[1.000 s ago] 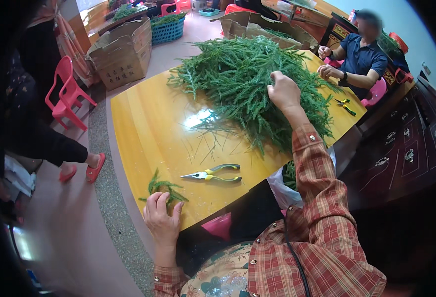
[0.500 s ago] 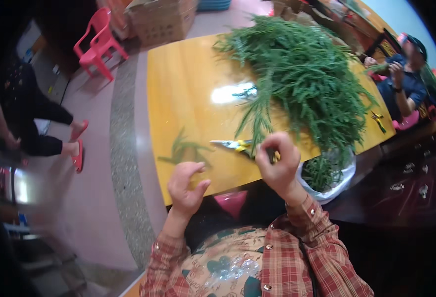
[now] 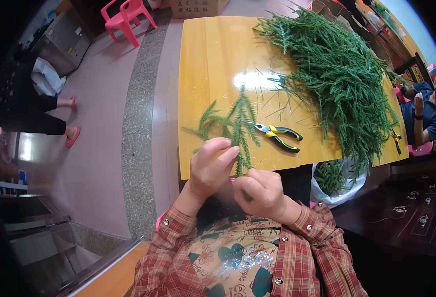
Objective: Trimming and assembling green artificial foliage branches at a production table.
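Observation:
A feathery green sprig [image 3: 241, 126] of plastic-looking foliage stands up between my hands, over the table's front edge. My right hand [image 3: 263, 194] is a closed fist round its lower stem. My left hand [image 3: 209, 167] has thumb and fingers curled in against the sprig's side, touching its leaflets. Just beyond, pliers [image 3: 278, 136] with yellow and black handles lie with their jaws toward the sprig. To the left of it, another small sprig [image 3: 209, 118] rests on the yellow table [image 3: 218, 59], partly hidden by my left hand.
A big heap of green sprigs [image 3: 341, 79] covers the table's right side. A white bag [image 3: 357, 186] of foliage hangs at the front edge. More pliers [image 3: 396, 141] lie far right. One person [image 3: 428, 109] sits at the right; another [image 3: 44, 111] stands left near a pink chair [image 3: 128, 20].
My right hand has come down and left, now gripping a sprig. My left hand has moved right to meet it. The view has shifted, and the pliers now show fully.

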A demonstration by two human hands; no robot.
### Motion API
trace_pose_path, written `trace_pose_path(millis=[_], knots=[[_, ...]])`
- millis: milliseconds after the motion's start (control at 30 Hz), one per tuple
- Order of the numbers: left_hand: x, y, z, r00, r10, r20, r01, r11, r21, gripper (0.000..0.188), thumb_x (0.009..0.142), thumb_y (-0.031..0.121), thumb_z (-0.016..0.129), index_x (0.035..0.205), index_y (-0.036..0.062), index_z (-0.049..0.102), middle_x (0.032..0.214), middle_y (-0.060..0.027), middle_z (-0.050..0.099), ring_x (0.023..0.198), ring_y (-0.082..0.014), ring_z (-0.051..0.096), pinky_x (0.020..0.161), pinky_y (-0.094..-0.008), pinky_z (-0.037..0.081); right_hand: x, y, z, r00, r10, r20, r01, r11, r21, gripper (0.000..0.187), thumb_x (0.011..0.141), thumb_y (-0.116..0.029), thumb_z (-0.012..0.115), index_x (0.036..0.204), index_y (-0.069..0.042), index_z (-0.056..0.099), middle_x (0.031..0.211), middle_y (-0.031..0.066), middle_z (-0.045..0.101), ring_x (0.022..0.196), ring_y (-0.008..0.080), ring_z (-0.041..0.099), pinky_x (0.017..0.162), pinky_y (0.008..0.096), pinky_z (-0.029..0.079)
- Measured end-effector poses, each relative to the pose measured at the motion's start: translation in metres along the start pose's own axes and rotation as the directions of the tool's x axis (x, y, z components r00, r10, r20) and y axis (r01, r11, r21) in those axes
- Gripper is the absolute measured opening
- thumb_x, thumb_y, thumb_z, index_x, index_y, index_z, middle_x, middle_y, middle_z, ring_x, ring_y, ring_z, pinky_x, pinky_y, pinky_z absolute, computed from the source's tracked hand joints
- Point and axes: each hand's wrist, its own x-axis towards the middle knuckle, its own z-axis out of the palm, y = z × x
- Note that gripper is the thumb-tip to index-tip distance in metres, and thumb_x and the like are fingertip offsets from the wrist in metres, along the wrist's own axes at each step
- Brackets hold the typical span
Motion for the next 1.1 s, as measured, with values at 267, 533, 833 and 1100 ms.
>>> trace_pose_path(millis=[267, 533, 833, 1100], knots=[[0.008, 0.002, -0.004, 0.997, 0.045, -0.062, -0.047, 0.998, -0.036, 0.028, 0.068, 0.002, 0.071, 0.095, 0.0031, 0.063, 0.095, -0.0130, 0.061, 0.076, -0.0264, 0.064, 0.061, -0.0320, 0.054, 0.014, -0.010, 0.003, 0.979, 0.141, -0.150, -0.111, 0.975, 0.190, 0.021, 0.063, 0.002, 0.070, 0.077, -0.007, 0.057, 0.060, 0.0069, 0.051, 0.048, 0.0236, 0.053, 0.044, 0.0313, 0.043], [-0.012, -0.008, -0.004, 0.965, -0.182, -0.188, 0.158, 0.978, -0.136, 0.019, 0.079, 0.009, 0.068, 0.096, 0.0031, 0.061, 0.096, -0.0127, 0.062, 0.080, -0.0247, 0.064, 0.067, -0.0324, 0.054, 0.031, -0.030, 0.012, 0.973, 0.087, -0.213, -0.007, 0.937, 0.349, 0.016, 0.068, -0.001, 0.071, 0.081, -0.006, 0.063, 0.067, 0.0082, 0.060, 0.052, 0.0232, 0.057, 0.048, 0.0316, 0.046], [-0.009, -0.015, -0.005, 0.457, -0.888, 0.051, 0.351, 0.127, -0.928, 0.009, 0.091, 0.009, 0.058, 0.100, 0.0067, 0.055, 0.100, -0.0064, 0.061, 0.085, -0.0135, 0.061, 0.071, -0.0285, 0.055, -0.005, 0.051, -0.023, 0.682, 0.720, 0.131, -0.639, 0.499, 0.586, 0.029, 0.096, -0.014, 0.046, 0.121, 0.002, 0.047, 0.118, 0.0159, 0.053, 0.078, 0.0189, 0.063, 0.060, 0.0285, 0.053], [-0.002, -0.005, 0.005, 0.479, -0.878, 0.028, 0.488, 0.240, -0.840, 0.011, 0.090, 0.010, 0.060, 0.099, 0.0071, 0.055, 0.097, -0.0062, 0.063, 0.081, -0.0143, 0.063, 0.065, -0.0286, 0.055, 0.006, 0.051, -0.008, 0.796, 0.605, -0.011, -0.315, 0.431, 0.846, 0.031, 0.098, -0.017, 0.043, 0.122, 0.002, 0.044, 0.125, 0.0196, 0.048, 0.088, 0.0248, 0.063, 0.066, 0.0331, 0.056]])
